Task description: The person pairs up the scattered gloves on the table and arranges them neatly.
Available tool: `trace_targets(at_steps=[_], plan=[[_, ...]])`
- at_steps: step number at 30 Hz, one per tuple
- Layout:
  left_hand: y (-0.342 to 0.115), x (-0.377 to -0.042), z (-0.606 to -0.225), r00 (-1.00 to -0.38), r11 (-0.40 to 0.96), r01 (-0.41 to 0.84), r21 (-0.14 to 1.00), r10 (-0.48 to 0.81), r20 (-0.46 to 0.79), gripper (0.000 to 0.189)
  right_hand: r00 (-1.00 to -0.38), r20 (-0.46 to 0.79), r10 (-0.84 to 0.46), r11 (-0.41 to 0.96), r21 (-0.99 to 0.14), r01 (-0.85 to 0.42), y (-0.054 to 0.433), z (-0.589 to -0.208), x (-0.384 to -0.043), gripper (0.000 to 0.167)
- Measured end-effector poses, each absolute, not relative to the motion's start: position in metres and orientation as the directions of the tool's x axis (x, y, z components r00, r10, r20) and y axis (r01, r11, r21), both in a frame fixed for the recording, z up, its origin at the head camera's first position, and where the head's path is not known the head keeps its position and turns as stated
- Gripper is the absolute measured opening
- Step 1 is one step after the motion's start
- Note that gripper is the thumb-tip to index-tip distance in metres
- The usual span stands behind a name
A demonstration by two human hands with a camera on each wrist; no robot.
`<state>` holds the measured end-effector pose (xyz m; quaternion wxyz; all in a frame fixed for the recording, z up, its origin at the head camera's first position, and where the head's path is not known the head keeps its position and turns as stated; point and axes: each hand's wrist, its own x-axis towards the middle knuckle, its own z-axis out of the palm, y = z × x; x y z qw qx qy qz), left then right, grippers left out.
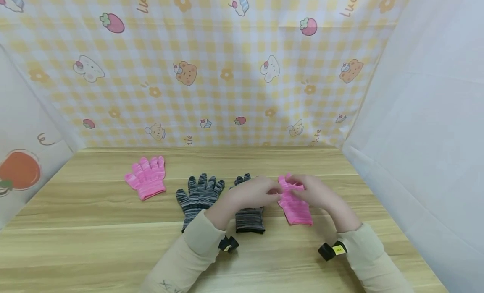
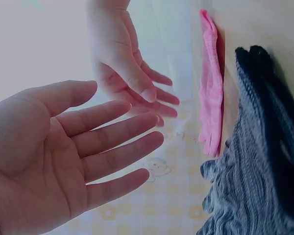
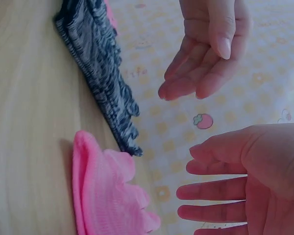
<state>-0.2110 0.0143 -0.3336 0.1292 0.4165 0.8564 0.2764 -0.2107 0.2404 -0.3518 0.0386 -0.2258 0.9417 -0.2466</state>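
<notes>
My left hand hovers above the right-hand dark grey striped glove, partly covering it in the head view. Its fingers are extended and hold nothing, as the left wrist view shows of this hand. Over the right-hand pink glove hangs my right hand, fingers straight and apart from the knit; in the right wrist view that hand holds nothing. The two hands face each other with a gap between. A second dark grey glove lies to the left, its cuff partly behind my left sleeve.
Another pink glove lies flat at the back left of the wooden table. A checked cloth hangs along the far edge, and a white sheet closes the right side. Black wrist cameras sit at both cuffs.
</notes>
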Motion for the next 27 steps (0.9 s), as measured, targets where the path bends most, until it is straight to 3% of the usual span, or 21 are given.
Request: trace_targets(at_steps=[15,27], plan=[[-0.016,-0.214,-0.325,-0.72,0.56,0.559,0.612,0.693,0.023,0.018,-0.903,0.108,-0.415,0.76,-0.504,-0.41,0.222,-0.333,-0.213,0.013],[-0.047,-0.22,-0.308,-0.799,0.586,0.489,0.646,0.597,0.063,0.023,-0.912,0.155,-0.379,0.727,-0.559,-0.397,0.189,-0.313,-0.214,0.016]])
